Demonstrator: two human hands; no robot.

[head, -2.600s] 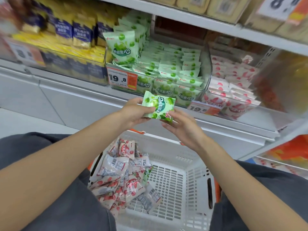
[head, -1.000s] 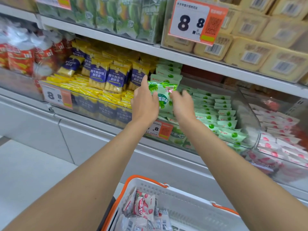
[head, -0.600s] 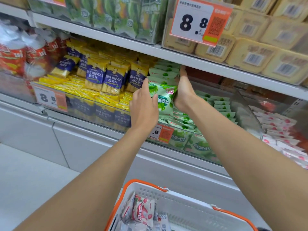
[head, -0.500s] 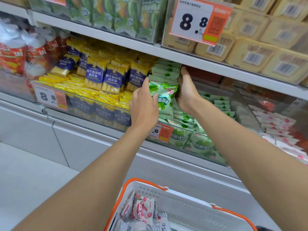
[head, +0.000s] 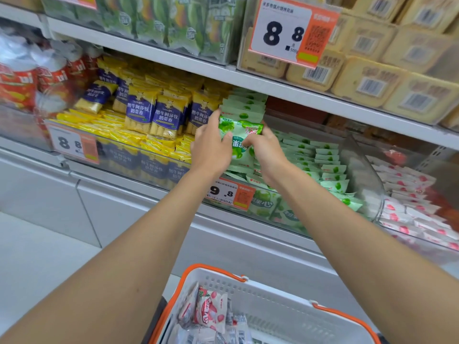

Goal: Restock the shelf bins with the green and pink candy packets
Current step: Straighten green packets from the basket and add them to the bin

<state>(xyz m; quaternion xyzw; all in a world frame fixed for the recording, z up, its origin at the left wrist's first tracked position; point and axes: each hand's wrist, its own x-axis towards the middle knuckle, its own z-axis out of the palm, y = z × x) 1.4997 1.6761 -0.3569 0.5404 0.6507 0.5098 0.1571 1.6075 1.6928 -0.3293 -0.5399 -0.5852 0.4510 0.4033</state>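
Nearest you, the white plastic basket with the orange rim [head: 285,291] held a heap of pink-and-white candy packets [head: 211,309], so I judge the pink restock had not begun. Farther out, your left hand [head: 211,148] and right hand [head: 268,151] both gripped one glossy green candy packet [head: 239,130], fingers curled on its side edges. They held it upright at the near left of the clear plastic shelf bin [head: 360,170], which looked nearly full of flat green packets. The clear bin of pink packets [head: 409,242] lay to its right. The orange-and-white price tag [head: 229,193] on the green bin read 9.8; the large tag [head: 290,33] above read 8.8. Your fingers partly hid the packet's Chinese lettering.
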